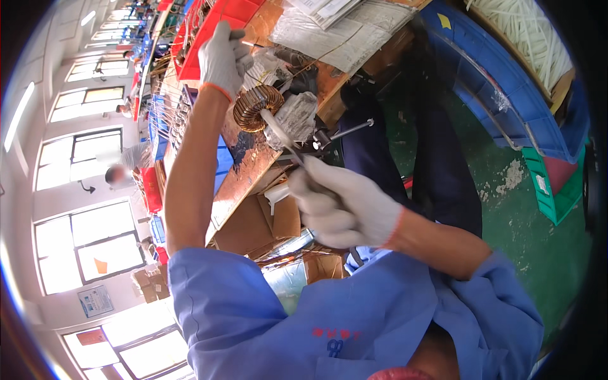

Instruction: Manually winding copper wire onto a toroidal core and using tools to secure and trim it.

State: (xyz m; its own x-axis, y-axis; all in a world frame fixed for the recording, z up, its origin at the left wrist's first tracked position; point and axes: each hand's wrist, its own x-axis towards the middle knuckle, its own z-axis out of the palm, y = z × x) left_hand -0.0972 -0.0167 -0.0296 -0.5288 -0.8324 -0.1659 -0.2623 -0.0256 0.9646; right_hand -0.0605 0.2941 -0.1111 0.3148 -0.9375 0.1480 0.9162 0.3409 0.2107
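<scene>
A ring-shaped coil wound with copper wire (248, 109) sits at the bench edge, against lumps wrapped in whitish material (297, 117). My right hand (354, 206), in a white glove with an orange cuff, is closed around a pale, rod-like tool (283, 134). The tool's far end reaches the coil's centre opening; motion blurs its near part. Beyond the coil, my left hand (221, 62), gloved the same way, has its fingers curled. A thin wire shows near its fingertips, but what it grips is hidden.
A metal bar handle (351, 130) sticks out from the bench edge towards my legs. Red bins (221, 16) and a wrapped flat pack (345, 38) lie on the wooden bench (253, 166). Cardboard boxes (244, 225) stand below. Blue crates (481, 82) and a green bin (550, 196) are at right.
</scene>
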